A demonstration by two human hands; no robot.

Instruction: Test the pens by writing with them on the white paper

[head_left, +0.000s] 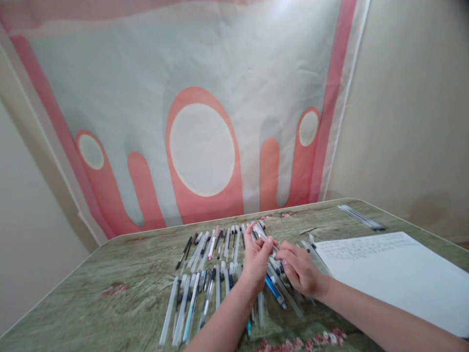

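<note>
Both hands are at work above the middle of the table, over the right-hand part of the laid-out pens. The left hand (258, 256) has its thumb pressed toward curled fingers, with the index finger raised apart, and appears to pinch a slim, translucent plastic pen-like piece (274, 248). The right hand (298, 269) is closed, thumb and forefinger drawn together at the near end of that piece; its remaining fingers are curled, and their exact contact cannot be told. The piece lies between the two sets of fingertips, largely covered. The step in hand is judged to be two-handed handling of this single piece; the next move would call for a steady left pinch and a controlled right one, clear of the pens below. Materials noted: straight clear plastic pens (168, 305), smooth and cylindrical, in two rough rows; slender black pens (183, 252); a white-and-pink pen (211, 247); a pale blue-and-white pen (191, 308); and a glossy bright-blue pen (274, 291) lying slantwise below the hands. The tabletop (139, 288) bears a greenish wood-grain pattern with pink floral prints. At right lie a flat white paper sheet (395, 278), its upper part written upon, and, beyond it, a bundle of thin clear rods (361, 216) with dark ends.
</note>
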